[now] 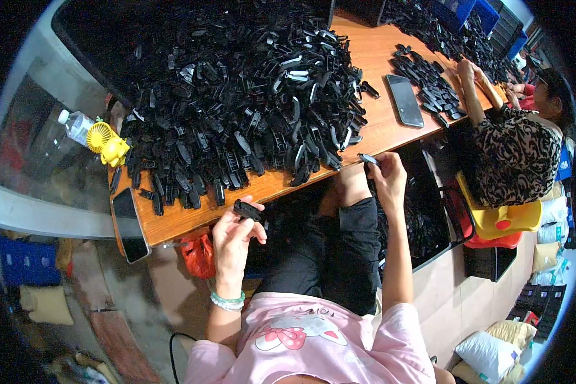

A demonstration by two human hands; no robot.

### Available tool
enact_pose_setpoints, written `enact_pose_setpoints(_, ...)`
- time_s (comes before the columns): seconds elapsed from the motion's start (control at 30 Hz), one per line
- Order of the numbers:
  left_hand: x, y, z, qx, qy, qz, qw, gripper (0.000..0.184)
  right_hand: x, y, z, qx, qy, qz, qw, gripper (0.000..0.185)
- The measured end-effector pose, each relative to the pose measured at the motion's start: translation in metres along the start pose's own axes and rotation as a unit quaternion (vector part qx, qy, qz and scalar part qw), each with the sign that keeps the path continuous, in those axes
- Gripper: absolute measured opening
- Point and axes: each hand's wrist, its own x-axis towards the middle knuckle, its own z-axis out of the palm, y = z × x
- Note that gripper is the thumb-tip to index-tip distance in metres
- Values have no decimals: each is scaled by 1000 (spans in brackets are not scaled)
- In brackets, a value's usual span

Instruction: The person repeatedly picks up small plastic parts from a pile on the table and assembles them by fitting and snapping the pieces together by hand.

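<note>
My left hand [233,233], with a beaded bracelet at the wrist, grips a black plastic clip-like part [246,209] near the table's front edge. My right hand [388,176] pinches a small, slim part [367,159] with a light, shiny face, just off the edge. In front of both hands lies a big heap of black plastic parts [237,115], with a few silvery faces showing among them. The exact kind of these parts is too small to make out. The two hands are apart from each other.
On the wooden table [381,54] lie a phone [404,100] and a smaller pile of black parts [429,83]. A yellow fan [107,144], a bottle [77,125] and another phone [130,224] are at the left. A co-worker [515,153] sits at the right by a yellow chair [493,214].
</note>
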Motion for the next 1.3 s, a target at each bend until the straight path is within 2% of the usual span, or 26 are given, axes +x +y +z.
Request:
enact_pose_setpoints(0.03, -1, 0, -1, 0, -1, 0, 1000, 28, -3, 2, -1, 65, -13, 4, 998, 14)
enact_pose_setpoints(0.07, -2, -1, -2, 30, -17, -28, 999, 27, -9, -2, 0, 65, -12, 5, 998, 14)
enact_pose_setpoints(0.13, -6, -1, -1, 68, -48, -68, 994, 26, -22, -11, 3, 210, -17, 41, 977, 10)
enact_pose_setpoints(0.2, -9, -9, -4, 93, -85, -100, 987, 25, -35, -10, 10, 206, -31, 64, 976, 8)
enact_pose_setpoints(0.27, -14, -14, -2, 126, -107, -118, 979, 26, -55, -27, 15, 301, -86, 149, 938, 12)
enact_pose_setpoints(0.37, -21, -20, 5, 122, -138, -143, 972, 26, -79, -29, 31, 293, -121, 242, 917, 16)
enact_pose_setpoints(0.53, -27, -28, 10, 170, -157, -151, 961, 26, -106, -42, 45, 342, -214, 234, 885, 17)
enact_pose_setpoints(0.63, -29, -24, 12, 216, -151, -130, 956, 26, -114, -55, 49, 364, -217, 248, 871, 24)
enact_pose_setpoints(0.73, -29, -23, 11, 248, -145, -91, 954, 27, -118, -64, 49, 354, -293, 199, 866, 31)
enact_pose_setpoints(0.8, -30, -22, 11, 245, -134, -91, 956, 27, -120, -72, 52, 320, -303, 169, 881, 29)
enact_pose_setpoints(0.93, -32, -19, 10, 249, -143, -79, 955, 28, -121, -73, 54, 304, -287, 191, 888, 31)
enact_pose_setpoints(1.1, -33, -17, 10, 244, -144, -72, 956, 28, -123, -68, 56, 272, -277, 131, 912, 27)
enact_pose_setpoints(1.2, -32, -19, 9, 258, -142, -58, 954, 24, -121, -68, 56, 274, -300, 77, 910, 27)
enact_pose_setpoints(1.23, -33, -19, 9, 261, -140, -55, 954, 23, -122, -73, 52, 281, -311, 105, 902, 28)
enact_pose_setpoints(1.3, -33, -18, 9, 265, -138, -52, 953, 23, -122, -71, 52, 266, -319, 83, 906, 29)
